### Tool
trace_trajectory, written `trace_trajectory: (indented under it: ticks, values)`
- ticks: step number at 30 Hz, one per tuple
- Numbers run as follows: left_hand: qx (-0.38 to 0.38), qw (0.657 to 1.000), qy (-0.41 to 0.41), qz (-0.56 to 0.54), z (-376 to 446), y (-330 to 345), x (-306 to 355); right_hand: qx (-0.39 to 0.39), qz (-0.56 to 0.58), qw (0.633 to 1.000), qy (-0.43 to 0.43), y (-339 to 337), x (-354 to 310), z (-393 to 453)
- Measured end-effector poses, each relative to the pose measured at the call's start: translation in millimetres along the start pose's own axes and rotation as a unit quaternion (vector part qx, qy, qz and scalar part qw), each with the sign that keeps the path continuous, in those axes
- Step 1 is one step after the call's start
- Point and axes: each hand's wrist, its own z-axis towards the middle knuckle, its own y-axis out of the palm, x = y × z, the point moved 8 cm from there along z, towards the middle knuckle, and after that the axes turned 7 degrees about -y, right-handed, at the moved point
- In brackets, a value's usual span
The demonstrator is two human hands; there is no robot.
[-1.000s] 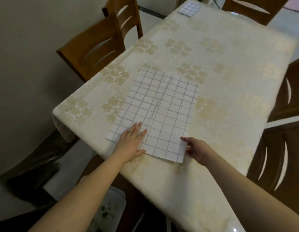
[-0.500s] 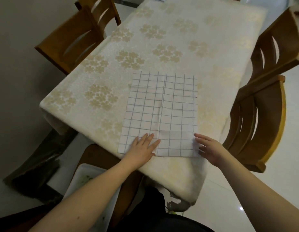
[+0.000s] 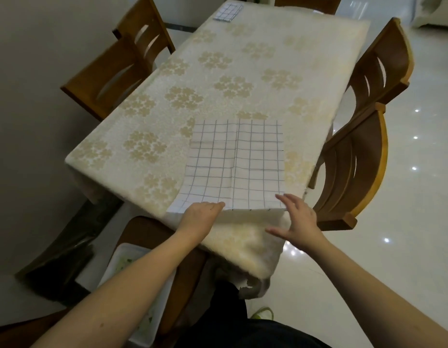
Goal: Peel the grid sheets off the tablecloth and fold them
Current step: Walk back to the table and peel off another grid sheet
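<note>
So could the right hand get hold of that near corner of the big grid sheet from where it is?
Probably yes. The right hand is open right beside the near right corner of the grid sheet, and nothing lies between them.

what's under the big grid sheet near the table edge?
The grid sheet lies flat on the floral tablecloth, which shows all round it. The left hand rests on its near edge; the right hand is at its near right corner. Anything beneath the sheet is covered.
</note>
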Motion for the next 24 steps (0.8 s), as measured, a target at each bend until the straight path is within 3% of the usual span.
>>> trace_trajectory:
  ticks: [2,5,7,10,17,21,24]
  values:
    - [0.028,0.999,0.028,0.030,-1.9,-11.7,8.4,0.001,-0.100,0.992,-0.070,-0.2,-18.0,-2.2]
    - [0.046,0.998,0.047,0.020,-10.9,-41.7,22.1,0.054,-0.118,0.987,-0.096,-21.5,-37.6,-1.2]
    - [-0.007,1.000,0.030,0.006,-15.7,-51.8,24.7,0.053,-0.126,0.985,-0.101,-37.6,-49.0,0.5]
    - [-0.077,0.997,0.016,-0.001,-24.1,-63.2,20.3,-0.020,-0.139,0.987,-0.081,-54.1,-57.3,1.9]
    - [-0.109,0.993,-0.046,0.008,-38.6,-84.0,-27.6,-0.190,-0.175,0.964,-0.060,-60.2,-55.3,-4.6]
    - [-0.130,0.982,-0.052,-0.127,-39.4,-97.8,-50.1,-0.232,-0.135,0.961,-0.068,-65.1,-63.9,-9.3]
    - [-0.137,0.952,-0.043,-0.269,-34.6,-107.9,-63.0,-0.261,-0.090,0.959,-0.068,-67.7,-67.9,-6.1]
